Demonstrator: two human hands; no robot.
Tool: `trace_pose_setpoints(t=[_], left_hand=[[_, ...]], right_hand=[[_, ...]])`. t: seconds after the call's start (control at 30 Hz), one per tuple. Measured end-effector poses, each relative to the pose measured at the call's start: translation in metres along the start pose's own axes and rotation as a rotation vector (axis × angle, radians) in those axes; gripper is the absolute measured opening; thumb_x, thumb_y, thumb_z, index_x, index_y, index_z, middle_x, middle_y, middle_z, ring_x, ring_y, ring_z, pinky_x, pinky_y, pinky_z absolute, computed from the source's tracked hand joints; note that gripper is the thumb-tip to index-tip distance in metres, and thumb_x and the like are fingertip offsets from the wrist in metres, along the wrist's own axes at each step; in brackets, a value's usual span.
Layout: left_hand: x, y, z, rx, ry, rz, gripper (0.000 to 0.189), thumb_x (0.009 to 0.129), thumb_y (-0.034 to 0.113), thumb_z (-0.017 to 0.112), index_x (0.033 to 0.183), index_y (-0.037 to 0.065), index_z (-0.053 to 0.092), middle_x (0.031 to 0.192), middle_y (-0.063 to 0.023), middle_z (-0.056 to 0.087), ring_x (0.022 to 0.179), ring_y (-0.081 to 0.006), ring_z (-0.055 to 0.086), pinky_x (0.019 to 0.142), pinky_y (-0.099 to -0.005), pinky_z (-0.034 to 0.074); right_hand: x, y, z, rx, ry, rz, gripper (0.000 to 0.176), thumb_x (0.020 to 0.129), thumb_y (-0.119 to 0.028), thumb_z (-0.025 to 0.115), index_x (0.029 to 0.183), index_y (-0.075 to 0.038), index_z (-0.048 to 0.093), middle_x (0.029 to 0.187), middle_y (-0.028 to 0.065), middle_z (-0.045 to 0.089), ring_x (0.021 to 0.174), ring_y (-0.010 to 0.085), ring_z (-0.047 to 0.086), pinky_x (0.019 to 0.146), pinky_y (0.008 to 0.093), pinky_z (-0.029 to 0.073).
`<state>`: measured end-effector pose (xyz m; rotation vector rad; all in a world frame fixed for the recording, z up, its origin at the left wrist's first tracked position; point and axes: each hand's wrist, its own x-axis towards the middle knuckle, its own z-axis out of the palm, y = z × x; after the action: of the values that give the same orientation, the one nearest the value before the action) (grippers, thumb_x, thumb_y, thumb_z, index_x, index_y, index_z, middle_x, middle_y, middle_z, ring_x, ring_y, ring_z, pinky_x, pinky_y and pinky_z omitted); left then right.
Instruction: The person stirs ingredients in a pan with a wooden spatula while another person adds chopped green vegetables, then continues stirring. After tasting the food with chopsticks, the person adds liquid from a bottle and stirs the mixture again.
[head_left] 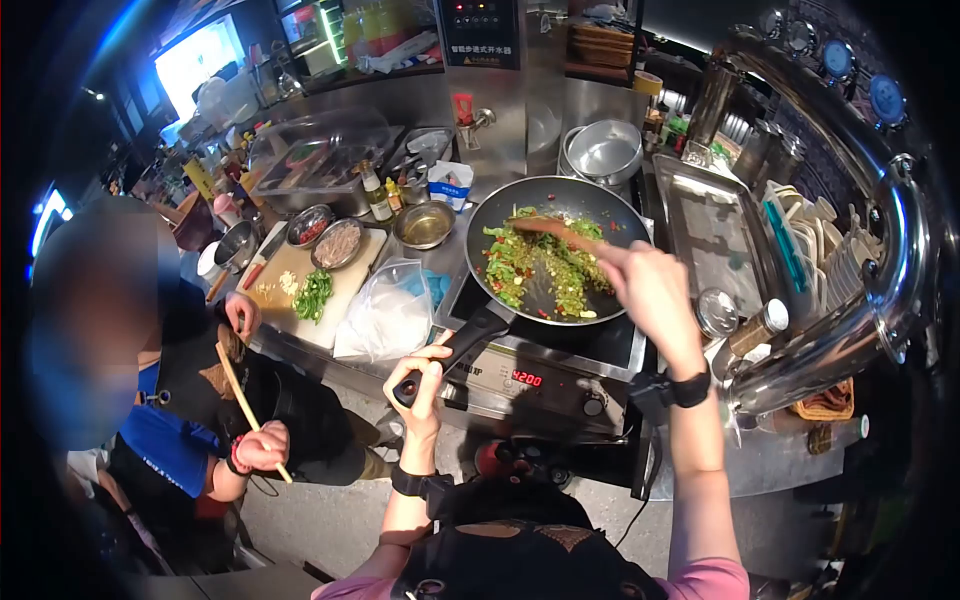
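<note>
A dark frying pan (555, 190) sits on the induction cooker (530, 378), whose red display lights up below it. My left hand (418, 388) is closed round the black pan handle (470, 338). In my right hand (650, 290) is a wooden spatula (560, 231), its blade in the chopped food. That food (555, 270) is mostly chopped green pieces with red and pale bits, spread over the pan's base. Part of the spatula's handle is hidden by my right fingers.
On the left, a co-worker (200, 390) holds a wooden stick (240, 400). A cutting board (350, 265) bears chopped greens (313, 297) and bowls, beside a plastic bag (385, 310). A metal bowl (425, 224) stands left of the pan; a metal tray (715, 230) and a shiny pipe (830, 350) are right.
</note>
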<state>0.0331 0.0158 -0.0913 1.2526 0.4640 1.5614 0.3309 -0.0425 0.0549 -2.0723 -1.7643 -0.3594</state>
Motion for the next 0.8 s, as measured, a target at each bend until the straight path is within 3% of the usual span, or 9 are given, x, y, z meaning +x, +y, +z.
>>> trace_pose_setpoints(t=[0.17,0.3,0.37,0.47,0.57,0.6,0.63,0.73,0.8], left_hand=[[-0.002,0.001,-0.001,-0.074,0.045,-0.025,0.012,0.092,0.006,0.066,0.086,-0.002,0.06,0.109,-0.0239,0.071,0.12,-0.0435,0.062,0.111,-0.0535,0.037],[-0.011,0.007,0.006,-0.039,0.1,-0.104,0.018,0.093,0.016,0.07,0.1,0.001,0.062,0.12,-0.0219,0.067,0.125,-0.0415,0.059,0.112,-0.0538,0.042],[-0.018,0.016,0.009,-0.001,0.114,-0.179,0.038,0.093,0.024,0.073,0.119,0.001,0.058,0.129,-0.0223,0.062,0.126,-0.0367,0.059,0.109,-0.0505,0.047],[-0.024,0.024,0.002,0.103,0.098,-0.243,0.06,0.091,0.036,0.075,0.13,-0.002,0.05,0.135,-0.0223,0.058,0.127,-0.0329,0.058,0.108,-0.0504,0.049],[-0.031,0.044,0.0,0.289,0.164,-0.362,0.06,0.094,0.04,0.072,0.131,-0.003,0.054,0.124,-0.0196,0.064,0.11,-0.0272,0.068,0.095,-0.0461,0.058],[-0.036,0.046,0.004,0.368,0.216,-0.36,0.056,0.099,0.041,0.066,0.129,-0.005,0.057,0.11,-0.0171,0.071,0.097,-0.0236,0.072,0.089,-0.0421,0.06],[-0.042,0.059,-0.006,0.502,0.164,-0.543,0.059,0.101,0.047,0.059,0.123,-0.008,0.062,0.095,-0.0151,0.075,0.087,-0.0213,0.072,0.083,-0.0371,0.059],[-0.05,0.085,0.006,0.604,0.007,-0.685,0.065,0.104,0.053,0.05,0.112,-0.01,0.066,0.086,-0.016,0.075,0.08,-0.02,0.072,0.078,-0.0326,0.056],[-0.053,0.104,0.023,0.566,-0.207,-0.565,0.057,0.104,0.045,0.052,0.103,-0.009,0.069,0.083,-0.0147,0.074,0.081,-0.0223,0.071,0.078,-0.0341,0.056]], right_hand=[[-0.022,0.04,-0.003,0.128,-0.16,-0.17,0.029,0.088,-0.023,0.071,0.117,-0.019,0.075,0.082,0.0168,0.063,0.08,0.0369,0.066,0.073,0.0468,0.052],[-0.06,0.057,-0.073,0.039,-0.071,0.077,0.027,0.082,-0.027,0.075,0.107,-0.018,0.079,0.077,0.0147,0.063,0.074,0.0358,0.064,0.065,0.0454,0.047],[-0.073,0.062,-0.075,0.123,0.001,0.231,0.027,0.085,-0.028,0.075,0.109,-0.015,0.078,0.075,0.0156,0.062,0.072,0.0371,0.063,0.065,0.046,0.046],[-0.079,0.072,-0.057,0.272,0.097,0.304,0.027,0.089,-0.028,0.072,0.11,-0.012,0.077,0.075,0.017,0.062,0.071,0.0376,0.062,0.065,0.0458,0.045],[-0.072,0.078,-0.044,0.401,0.169,0.249,0.027,0.091,-0.028,0.071,0.11,-0.009,0.077,0.074,0.0174,0.062,0.069,0.0372,0.061,0.064,0.0444,0.045],[-0.073,0.077,-0.046,0.42,0.103,0.316,0.028,0.092,-0.028,0.07,0.11,-0.008,0.076,0.073,0.0173,0.061,0.068,0.0357,0.06,0.064,0.0428,0.044],[-0.071,0.078,-0.043,0.45,0.142,0.3,0.028,0.092,-0.028,0.07,0.11,-0.008,0.076,0.073,0.0172,0.061,0.068,0.0354,0.06,0.064,0.0425,0.044],[-0.067,0.081,-0.037,0.507,0.214,0.243,0.028,0.093,-0.028,0.069,0.11,-0.006,0.076,0.072,0.0165,0.06,0.067,0.0338,0.059,0.065,0.0415,0.043],[-0.065,0.081,-0.038,0.485,0.184,0.254,0.028,0.093,-0.028,0.07,0.109,-0.006,0.076,0.075,0.0174,0.063,0.069,0.0341,0.061,0.066,0.0411,0.045]])
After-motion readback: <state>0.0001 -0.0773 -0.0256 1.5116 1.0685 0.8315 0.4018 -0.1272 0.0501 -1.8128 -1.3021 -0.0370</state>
